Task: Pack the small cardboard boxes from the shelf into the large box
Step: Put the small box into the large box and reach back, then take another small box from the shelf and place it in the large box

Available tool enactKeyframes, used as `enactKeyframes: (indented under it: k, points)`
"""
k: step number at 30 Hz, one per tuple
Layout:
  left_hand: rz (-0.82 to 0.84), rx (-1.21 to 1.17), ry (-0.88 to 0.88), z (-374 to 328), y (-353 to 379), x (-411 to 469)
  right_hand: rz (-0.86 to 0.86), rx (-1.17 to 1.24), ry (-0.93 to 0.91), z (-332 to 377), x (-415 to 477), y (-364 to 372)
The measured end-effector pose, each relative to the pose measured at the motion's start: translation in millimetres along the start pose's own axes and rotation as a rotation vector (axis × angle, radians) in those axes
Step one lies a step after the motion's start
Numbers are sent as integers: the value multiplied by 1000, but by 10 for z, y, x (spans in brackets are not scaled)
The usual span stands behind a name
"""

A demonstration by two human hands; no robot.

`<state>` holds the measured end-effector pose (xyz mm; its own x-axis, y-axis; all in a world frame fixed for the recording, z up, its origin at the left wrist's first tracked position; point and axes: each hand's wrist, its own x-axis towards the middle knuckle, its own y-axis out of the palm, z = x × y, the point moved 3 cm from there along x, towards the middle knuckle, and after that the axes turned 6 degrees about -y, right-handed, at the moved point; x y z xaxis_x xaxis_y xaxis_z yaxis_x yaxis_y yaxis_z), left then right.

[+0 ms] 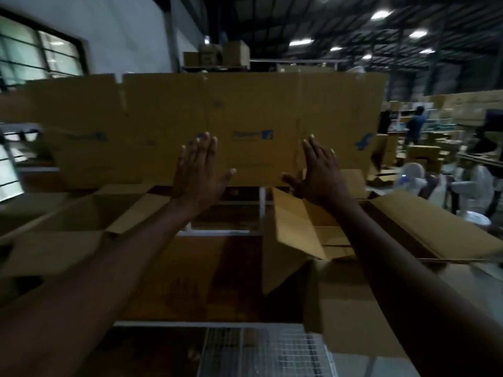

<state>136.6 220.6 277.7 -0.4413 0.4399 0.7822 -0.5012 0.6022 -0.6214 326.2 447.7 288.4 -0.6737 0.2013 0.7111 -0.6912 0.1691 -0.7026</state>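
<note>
Both my arms stretch forward over a wooden table [206, 273]. My left hand [198, 170] and my right hand [318, 172] are open with fingers spread, palms facing a wide upright sheet of flattened cardboard [245, 110] with blue logos. The fingertips sit close to the sheet; I cannot tell whether they touch it. A large open box [394, 227] stands under my right forearm, its flaps spread outward. Another open box [81, 213] stands at the left with flaps out. No small box shows in either hand.
A wire-mesh shelf [272, 352] lies below the table's near edge. Stacked boxes [217, 55] sit high behind the sheet. At the right, people [415, 126] stand among more cartons, and a white fan [413, 175] is near the table. Windows [40, 53] are at the upper left.
</note>
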Motion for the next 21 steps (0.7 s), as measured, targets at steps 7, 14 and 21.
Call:
enactKeyframes:
  k: [7,14,21]
  points:
    - [-63,197,-97,2269,-1156,-376,18,167,-154,2137,645,481]
    - [183,357,-145,3877,-1906,-1139,99,310,-257,3913,903,1154]
    - [275,301,-184,4766,-1493,-1477,280,366,-290,4857,944,1957]
